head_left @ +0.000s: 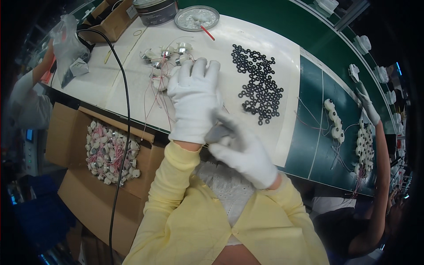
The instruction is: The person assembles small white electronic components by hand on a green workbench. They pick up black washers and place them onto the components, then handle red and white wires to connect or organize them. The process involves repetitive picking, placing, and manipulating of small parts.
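My left hand (194,86), in a white glove, is raised over the white tabletop with its back showing. Its fingers are stretched out side by side, and I see nothing in them. Just beside the left glove's cuff is my right hand (247,154), gloved in white with grey on the fingers. Motion blurs its bent fingers, so whether they grip the cuff is unclear. Nearest my left fingers lies a cluster of small white-and-silver motors (165,55) with thin red and white wires. Many black rings (258,84) are spread to the right.
A cardboard box (66,137) full of wired motors stands at left, crossed by a black cable (127,101). At the back are a tin (155,14) and a lid (196,18) with white paste and a red stick. A co-worker's gloved hand (369,106) is at right near white parts (364,145).
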`<state>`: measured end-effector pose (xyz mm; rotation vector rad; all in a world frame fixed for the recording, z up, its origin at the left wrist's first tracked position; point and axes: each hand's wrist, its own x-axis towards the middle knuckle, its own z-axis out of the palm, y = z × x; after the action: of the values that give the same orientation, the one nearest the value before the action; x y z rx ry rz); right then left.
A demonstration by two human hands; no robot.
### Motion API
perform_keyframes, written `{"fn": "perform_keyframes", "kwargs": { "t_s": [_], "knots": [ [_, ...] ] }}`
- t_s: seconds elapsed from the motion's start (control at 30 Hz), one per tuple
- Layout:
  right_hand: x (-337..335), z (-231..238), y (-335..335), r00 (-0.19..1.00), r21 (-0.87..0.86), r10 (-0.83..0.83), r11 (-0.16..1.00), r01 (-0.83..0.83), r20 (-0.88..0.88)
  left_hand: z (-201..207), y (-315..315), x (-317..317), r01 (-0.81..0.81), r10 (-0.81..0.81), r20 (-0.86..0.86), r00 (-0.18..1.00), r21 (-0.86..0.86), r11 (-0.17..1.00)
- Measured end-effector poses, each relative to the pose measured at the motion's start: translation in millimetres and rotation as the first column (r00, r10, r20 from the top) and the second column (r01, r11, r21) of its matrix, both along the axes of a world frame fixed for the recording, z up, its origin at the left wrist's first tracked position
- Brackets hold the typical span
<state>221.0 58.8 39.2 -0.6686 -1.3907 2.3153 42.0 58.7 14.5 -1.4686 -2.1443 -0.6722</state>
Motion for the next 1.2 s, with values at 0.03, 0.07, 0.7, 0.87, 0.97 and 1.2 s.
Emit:
{"fn": "perform_keyframes", "kwargs": {
  "t_s": [0.03, 0.07, 0.7, 0.87, 0.97, 1.2],
  "knots": [
    [-6.1, -5.3, -3.4, 0.999, 0.056, 0.006, 0.998, -0.008, 0.032, -6.0, 6.0, 1.0, 0.0, 0.002, -0.048, 0.999, 0.041, 0.999],
    [-12.5, -11.2, -6.6, 0.998, 0.112, 0.021, 0.993, -0.028, 0.061, -8.1, 6.6, -1.0, 0.001, 0.001, -0.045, 0.999, 0.047, 0.999],
    [-20.4, -13.9, 12.6, 0.939, 0.98, -0.299, 0.149, -0.13, 0.17, 3.2, -13.5, -13.1, 0.001, -0.001, 0.004, 1.0, 0.099, 0.995],
    [-16.2, -18.1, 6.8, 0.875, 0.996, -0.481, 0.091, -0.005, 0.048, 6.1, -21.0, -10.5, 0.041, -0.051, 0.069, 0.996, 0.138, 0.99],
    [-11.1, -24.8, 7.5, 0.875, 0.997, -0.481, 0.072, -0.032, 0.063, 8.3, -36.4, -6.3, 0.076, -0.106, 0.178, 0.978, 0.17, 0.983],
    [-17.9, -15.5, -1.0, 0.915, 0.969, -0.323, 0.037, -0.245, 0.244, 12.6, -53.0, -1.0, 0.056, -0.077, 0.304, 0.949, 0.08, 0.995]
  ]
}}
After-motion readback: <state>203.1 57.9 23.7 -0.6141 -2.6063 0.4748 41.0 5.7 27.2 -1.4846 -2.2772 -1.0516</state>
